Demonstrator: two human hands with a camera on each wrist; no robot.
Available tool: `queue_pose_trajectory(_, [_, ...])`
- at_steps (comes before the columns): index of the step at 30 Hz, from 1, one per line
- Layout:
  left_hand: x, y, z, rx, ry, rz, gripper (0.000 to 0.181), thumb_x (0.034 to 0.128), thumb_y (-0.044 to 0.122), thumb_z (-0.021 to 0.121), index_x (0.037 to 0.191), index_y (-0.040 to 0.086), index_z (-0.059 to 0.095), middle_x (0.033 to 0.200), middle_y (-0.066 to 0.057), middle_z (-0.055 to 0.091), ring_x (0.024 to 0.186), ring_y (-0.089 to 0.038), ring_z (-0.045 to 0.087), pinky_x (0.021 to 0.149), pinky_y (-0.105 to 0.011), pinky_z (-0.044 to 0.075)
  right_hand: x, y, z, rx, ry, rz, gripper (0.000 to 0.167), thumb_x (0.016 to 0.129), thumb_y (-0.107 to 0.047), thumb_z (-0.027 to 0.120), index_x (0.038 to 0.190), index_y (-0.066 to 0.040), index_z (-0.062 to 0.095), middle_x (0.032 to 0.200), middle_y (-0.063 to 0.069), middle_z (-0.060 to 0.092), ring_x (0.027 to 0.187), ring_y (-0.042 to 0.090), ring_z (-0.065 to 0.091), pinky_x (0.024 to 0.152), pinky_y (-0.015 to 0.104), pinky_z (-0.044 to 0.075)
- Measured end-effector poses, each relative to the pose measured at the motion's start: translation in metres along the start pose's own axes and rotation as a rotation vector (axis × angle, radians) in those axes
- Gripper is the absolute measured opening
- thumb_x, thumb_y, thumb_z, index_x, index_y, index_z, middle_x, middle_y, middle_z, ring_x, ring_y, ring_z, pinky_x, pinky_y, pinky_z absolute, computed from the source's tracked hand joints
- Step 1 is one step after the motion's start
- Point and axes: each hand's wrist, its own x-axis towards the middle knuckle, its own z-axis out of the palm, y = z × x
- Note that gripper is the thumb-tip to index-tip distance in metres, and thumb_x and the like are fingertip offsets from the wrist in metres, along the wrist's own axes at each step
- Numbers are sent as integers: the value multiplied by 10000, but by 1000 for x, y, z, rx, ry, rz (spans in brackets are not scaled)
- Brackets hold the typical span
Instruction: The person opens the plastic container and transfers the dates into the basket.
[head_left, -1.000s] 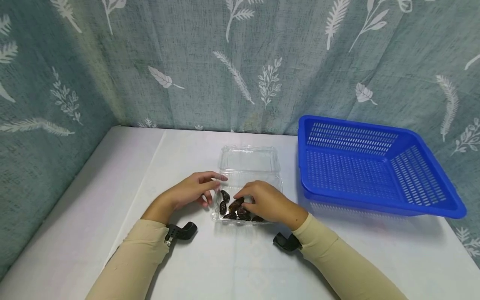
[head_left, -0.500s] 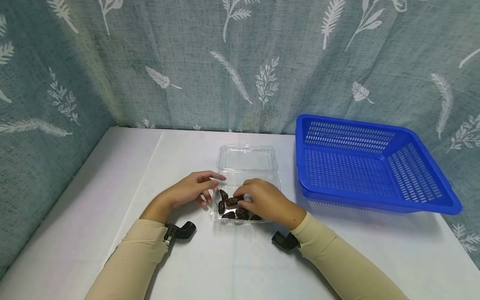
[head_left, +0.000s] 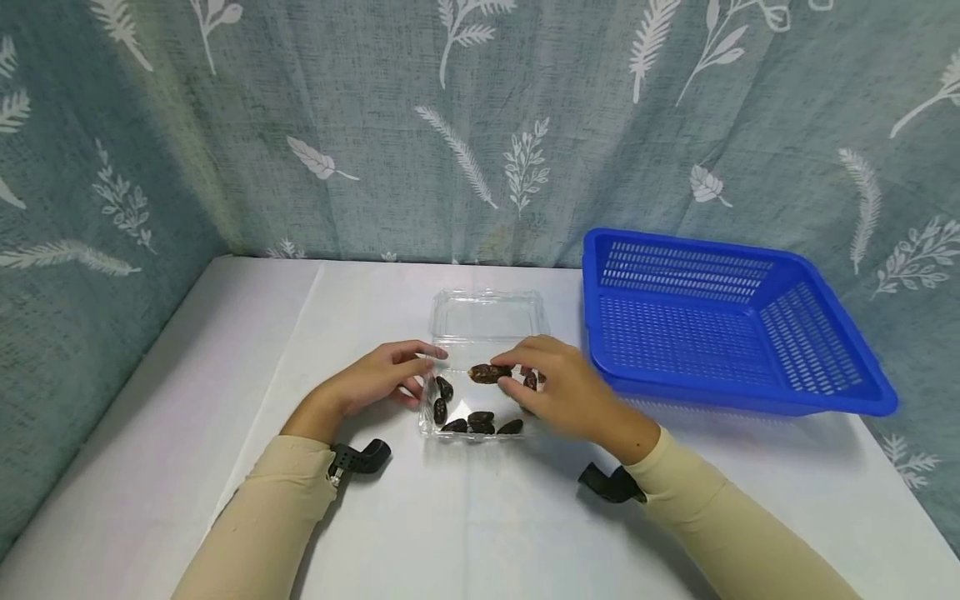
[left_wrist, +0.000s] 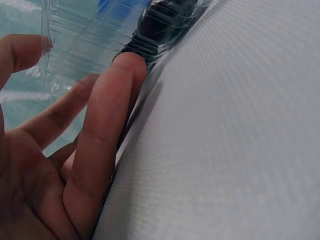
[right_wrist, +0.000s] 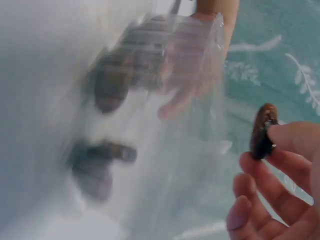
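My right hand (head_left: 558, 379) pinches a dark brown date (head_left: 487, 373) by one end between thumb and fingertips. In the right wrist view the date (right_wrist: 263, 131) is held off the surface. Beneath it lies a clear plastic clamshell box (head_left: 480, 437) with its lid (head_left: 487, 317) folded back. Several dates (head_left: 480, 421) rest along the box's front and left sides, and others lie partly hidden behind my right hand. At the box's left wall is my left hand (head_left: 382, 375), its relaxed fingers (left_wrist: 102, 110) touching the plastic.
A blue perforated basket (head_left: 738, 396) stands right of the clamshell box on the white-covered table (head_left: 300, 533). A patterned green-blue curtain (head_left: 375, 167) hangs along the table's back and left sides.
My right hand has lifted a date from among the others and moved it up and to the right. The left hand keeps its place at the box.
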Motion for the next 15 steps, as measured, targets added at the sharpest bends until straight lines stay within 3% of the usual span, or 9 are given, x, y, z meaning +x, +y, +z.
queue_pose_trajectory(3, [0,-1,0,1,2,-7,414,1039,223,541,1425,75,518,1073,-83,570,790,-135,677,721,-303,623,-9,3,-16,-24,51,-26,218,892,-112,748,1110,-119,753,973,10,712,827,160,617,635,293,559])
queue_pose_trajectory(8, [0,-2,-1,1,5,-6,423,1037,230,545,1427,70,516,1086,-88,561,792,-132,673,724,-297,622,-19,13,-44,-70,144,-43,232,860,-53,766,1089,-91,757,912,23,685,797,131,580,602,240,513])
queue_pose_trajectory(15, [0,-1,-1,7,-1,-2,420,1043,226,533,1429,61,510,1075,-81,554,807,-142,676,734,-296,621,-26,36,-79,-174,180,61,226,862,-17,753,1084,-60,751,927,49,699,813,155,580,624,245,504])
